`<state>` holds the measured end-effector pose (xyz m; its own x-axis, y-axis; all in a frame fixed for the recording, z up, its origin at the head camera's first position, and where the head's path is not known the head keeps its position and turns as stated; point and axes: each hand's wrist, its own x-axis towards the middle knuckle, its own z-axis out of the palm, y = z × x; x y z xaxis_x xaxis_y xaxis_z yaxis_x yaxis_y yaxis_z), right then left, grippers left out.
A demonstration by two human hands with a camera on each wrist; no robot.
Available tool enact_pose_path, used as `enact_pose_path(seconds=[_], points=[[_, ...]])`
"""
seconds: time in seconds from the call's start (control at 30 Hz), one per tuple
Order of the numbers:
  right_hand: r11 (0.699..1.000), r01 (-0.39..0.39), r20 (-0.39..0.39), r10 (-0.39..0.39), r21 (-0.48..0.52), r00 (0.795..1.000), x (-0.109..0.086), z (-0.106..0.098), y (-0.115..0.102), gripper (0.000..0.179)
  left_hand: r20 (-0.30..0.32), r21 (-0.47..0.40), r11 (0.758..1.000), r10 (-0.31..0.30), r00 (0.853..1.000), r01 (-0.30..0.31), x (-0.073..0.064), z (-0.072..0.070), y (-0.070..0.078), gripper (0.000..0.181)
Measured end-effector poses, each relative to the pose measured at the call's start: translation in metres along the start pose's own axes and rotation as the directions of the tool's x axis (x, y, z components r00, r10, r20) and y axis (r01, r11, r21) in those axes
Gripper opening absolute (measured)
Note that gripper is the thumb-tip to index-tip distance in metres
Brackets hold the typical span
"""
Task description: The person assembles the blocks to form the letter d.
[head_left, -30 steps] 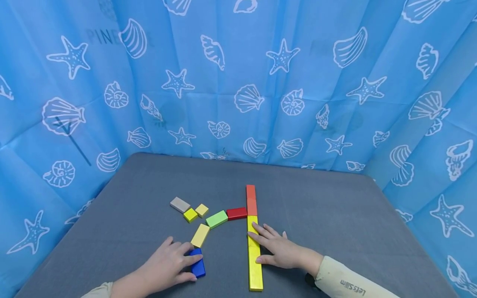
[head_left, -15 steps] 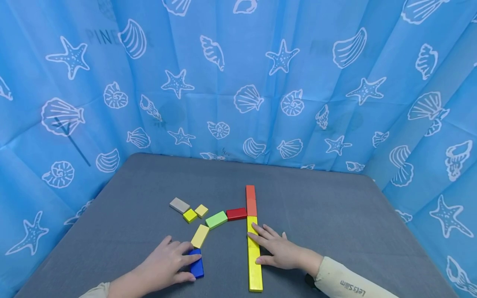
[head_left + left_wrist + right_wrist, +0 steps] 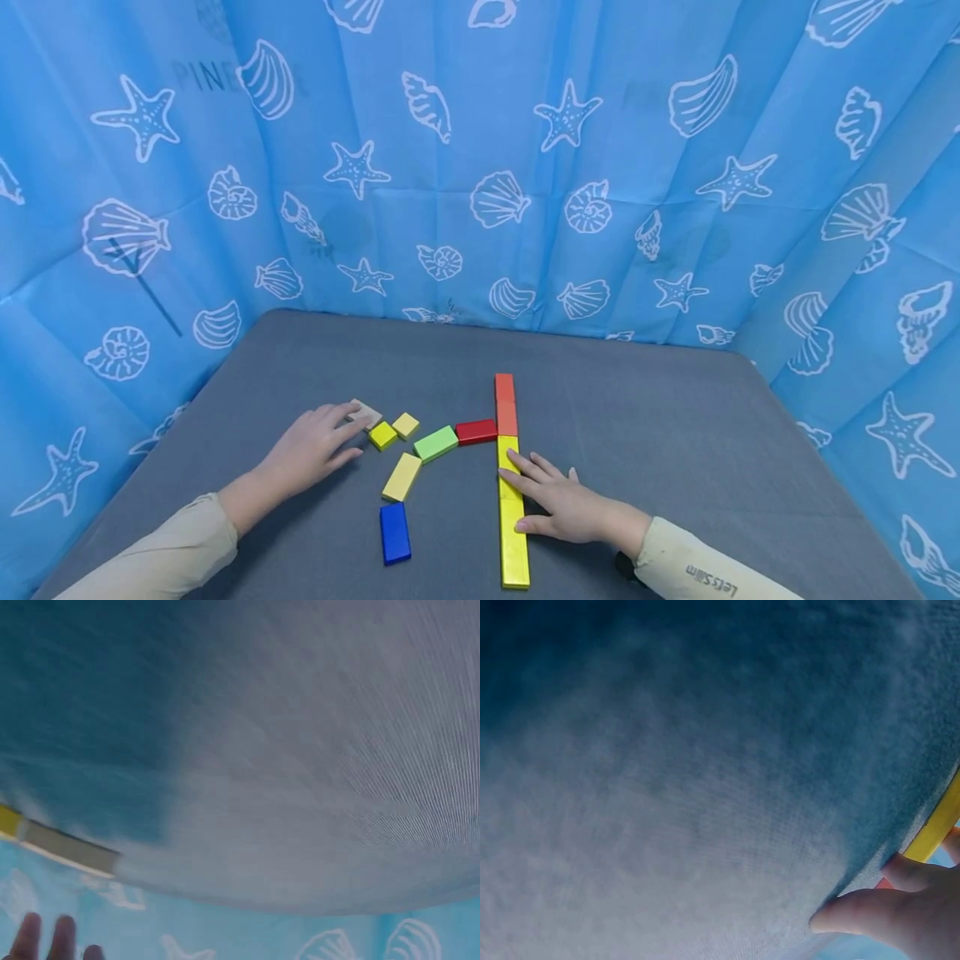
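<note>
In the head view my left hand (image 3: 311, 450) hovers at the grey block (image 3: 367, 414), fingers extended and partly covering it. The left wrist view shows those fingertips (image 3: 63, 939) apart from the grey block (image 3: 71, 851). My right hand (image 3: 566, 502) rests with spread fingers on the yellow blocks (image 3: 513, 546), laid end to end in a straight column. Orange-red blocks (image 3: 506, 404) continue that column at its far end. Leftward from it curve a dark red block (image 3: 476, 432), a green block (image 3: 436, 444), a pale yellow block (image 3: 402, 477) and a blue block (image 3: 395, 533).
Two small square blocks, one bright yellow (image 3: 382, 435) and one pale yellow (image 3: 406, 426), lie beside the grey block. Everything sits on a table with a dark grey cloth (image 3: 645, 400). A blue shell-patterned curtain (image 3: 480, 167) surrounds the table's back and sides.
My left hand has left the blue block and moved away from me to the grey block. The blue block lies uncovered, just below the pale yellow one. My right hand stays put.
</note>
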<state>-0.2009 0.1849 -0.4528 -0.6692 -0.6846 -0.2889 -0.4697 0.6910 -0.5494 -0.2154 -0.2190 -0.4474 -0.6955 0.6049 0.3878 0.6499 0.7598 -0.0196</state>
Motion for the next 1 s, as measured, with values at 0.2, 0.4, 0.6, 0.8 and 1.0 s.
enact_pose_path(seconds=[0.2, 0.4, 0.6, 0.8, 1.0], points=[[0.999, 0.044, -0.017, -0.044, 0.012, 0.999, 0.011, 0.015, 0.032, 0.074, 0.075, 0.052, 0.998, -0.042, 0.996, 0.038, 0.004, 0.012, -0.024, 0.053], [0.998, 0.054, -0.003, -0.054, 0.028, 0.999, 0.022, 0.026, 0.058, 0.076, 0.179, 0.019, 0.998, -0.057, 0.982, 0.054, 0.005, 0.018, -0.038, 0.055], [0.998, 0.055, -0.002, -0.055, 0.010, 0.998, 0.025, 0.029, 0.065, 0.077, 0.255, -0.034, 0.997, -0.061, 0.965, 0.072, 0.011, 0.022, -0.040, 0.050], [0.999, 0.051, 0.000, -0.051, 0.015, 0.999, 0.025, 0.028, 0.064, 0.076, 0.225, -0.063, 0.996, -0.044, 0.973, 0.059, 0.011, 0.023, -0.039, 0.045], [0.999, 0.050, 0.001, -0.050, 0.017, 0.999, 0.023, 0.026, 0.060, 0.075, 0.217, -0.082, 0.994, -0.051, 0.975, 0.070, 0.008, 0.021, -0.038, 0.046]])
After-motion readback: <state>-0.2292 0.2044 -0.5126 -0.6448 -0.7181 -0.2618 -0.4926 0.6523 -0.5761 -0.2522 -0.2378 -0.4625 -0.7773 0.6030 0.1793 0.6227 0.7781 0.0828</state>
